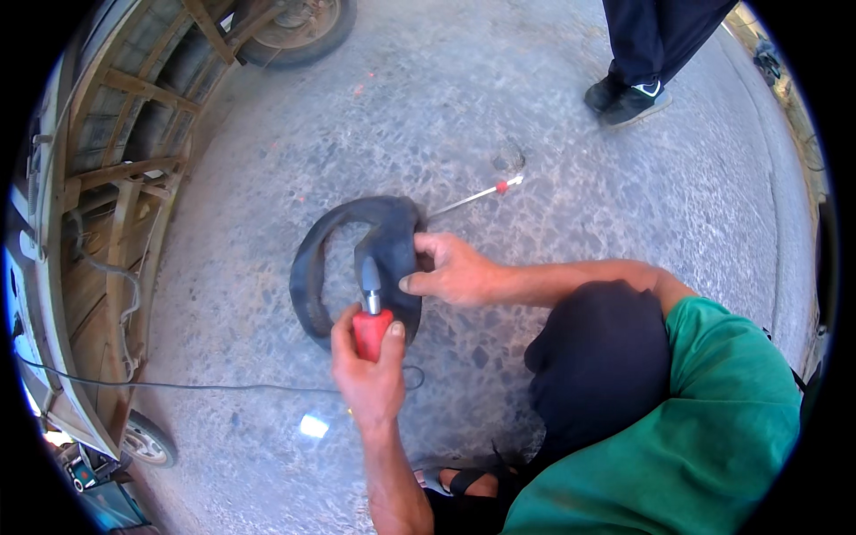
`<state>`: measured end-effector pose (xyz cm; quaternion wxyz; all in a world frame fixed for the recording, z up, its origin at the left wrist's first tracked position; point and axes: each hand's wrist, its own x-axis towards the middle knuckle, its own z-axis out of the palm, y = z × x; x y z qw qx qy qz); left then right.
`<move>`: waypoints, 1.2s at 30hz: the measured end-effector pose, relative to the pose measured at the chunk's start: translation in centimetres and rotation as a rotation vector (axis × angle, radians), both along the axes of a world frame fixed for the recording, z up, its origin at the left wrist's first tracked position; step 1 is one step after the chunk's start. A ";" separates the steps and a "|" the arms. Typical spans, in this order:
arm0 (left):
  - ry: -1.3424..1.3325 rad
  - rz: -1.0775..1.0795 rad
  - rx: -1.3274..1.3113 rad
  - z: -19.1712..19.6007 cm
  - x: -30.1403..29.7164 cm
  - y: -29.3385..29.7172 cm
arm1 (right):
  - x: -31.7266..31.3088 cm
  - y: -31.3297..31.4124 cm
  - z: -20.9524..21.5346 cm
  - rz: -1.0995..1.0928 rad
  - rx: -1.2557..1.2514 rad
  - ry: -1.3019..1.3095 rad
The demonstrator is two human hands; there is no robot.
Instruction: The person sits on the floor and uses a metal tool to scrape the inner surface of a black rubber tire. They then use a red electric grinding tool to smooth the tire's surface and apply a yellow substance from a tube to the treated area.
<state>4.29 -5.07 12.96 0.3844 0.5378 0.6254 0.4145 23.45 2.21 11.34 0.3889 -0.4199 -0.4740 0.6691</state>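
A black rubber inner tube point(312, 259) lies on the ground in front of me, bent into a rounded loop with a hole on its left side. My right hand point(459, 272) pinches the tube's right edge between thumb and fingers. Wrapped round a red rotary tool point(371, 335) is my left hand point(373, 379). The tool has a shiny metal collar and a grey pointed tip, which is over the flattened part of the tube; whether the tip touches the rubber I cannot tell. A dark cord point(232, 386) runs from the left side to this hand.
A thin metal rod with a red band point(481, 193) lies beyond the tube. At the left stands a wooden-framed cart body point(120, 214), with a wheel point(299, 36) at the far left. Another person's dark shoes point(629, 102) stand at the far right on the rough concrete.
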 end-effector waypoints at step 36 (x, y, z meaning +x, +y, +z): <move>-0.008 0.012 -0.021 0.3 0.3 -0.6 | 0.4 -0.1 -0.1 0.035 0.012 -0.088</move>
